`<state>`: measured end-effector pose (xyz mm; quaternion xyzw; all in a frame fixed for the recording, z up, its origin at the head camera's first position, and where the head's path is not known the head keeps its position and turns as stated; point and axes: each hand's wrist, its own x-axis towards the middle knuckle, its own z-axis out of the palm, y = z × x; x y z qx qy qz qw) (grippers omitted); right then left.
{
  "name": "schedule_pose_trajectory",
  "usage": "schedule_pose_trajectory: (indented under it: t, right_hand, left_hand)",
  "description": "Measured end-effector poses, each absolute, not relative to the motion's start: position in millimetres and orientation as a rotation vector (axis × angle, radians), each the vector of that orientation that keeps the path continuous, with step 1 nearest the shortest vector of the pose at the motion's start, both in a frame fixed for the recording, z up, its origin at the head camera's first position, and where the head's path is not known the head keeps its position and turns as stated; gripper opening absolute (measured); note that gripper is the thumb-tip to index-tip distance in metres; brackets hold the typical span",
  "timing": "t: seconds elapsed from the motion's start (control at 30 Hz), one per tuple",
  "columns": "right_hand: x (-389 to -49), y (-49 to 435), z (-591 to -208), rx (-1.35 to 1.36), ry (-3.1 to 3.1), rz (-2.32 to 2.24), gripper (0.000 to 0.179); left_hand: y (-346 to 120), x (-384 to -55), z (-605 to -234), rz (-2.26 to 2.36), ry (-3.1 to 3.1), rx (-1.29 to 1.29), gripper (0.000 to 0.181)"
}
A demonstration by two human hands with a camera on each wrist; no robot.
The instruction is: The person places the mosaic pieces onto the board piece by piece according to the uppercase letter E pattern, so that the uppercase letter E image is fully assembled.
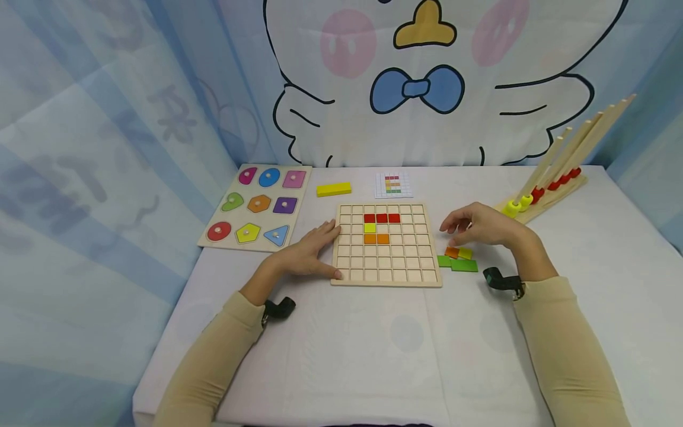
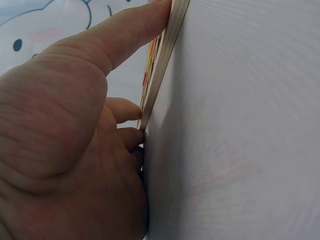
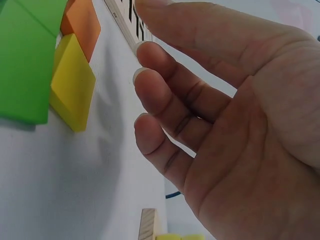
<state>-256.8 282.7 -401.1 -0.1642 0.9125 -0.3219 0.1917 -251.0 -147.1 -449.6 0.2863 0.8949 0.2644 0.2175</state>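
Observation:
A wooden grid board (image 1: 395, 259) lies mid-table in the head view. On it are red tiles (image 1: 381, 218) in a row, one yellow tile (image 1: 370, 228) below, then two orange tiles (image 1: 376, 239). My left hand (image 1: 309, 252) rests at the board's left edge, thumb and fingers spread and touching the frame. Just right of the board, my right hand (image 1: 482, 225) hovers with loosely bent fingers; I see nothing held in it. Beneath it lie a loose orange tile (image 3: 82, 27), a yellow tile (image 3: 74, 85) and green tiles (image 3: 25, 75).
A small pattern card (image 1: 393, 185) lies behind the board, with a yellow block (image 1: 334, 189) to its left. At the far left is a shape puzzle board (image 1: 245, 216). A stand with upright rods and red and yellow beads (image 1: 555, 198) is at the right.

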Motion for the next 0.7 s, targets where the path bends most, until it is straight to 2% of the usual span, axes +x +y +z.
schedule_pose_trajectory:
  t: [0.7]
  right_hand:
    - [-259.9, 283.8, -411.3, -0.450, 2.466, -0.782, 0.018]
  left_hand:
    - [-147.7, -251.7, -449.6, 0.749, 2.465, 0.796, 0.118]
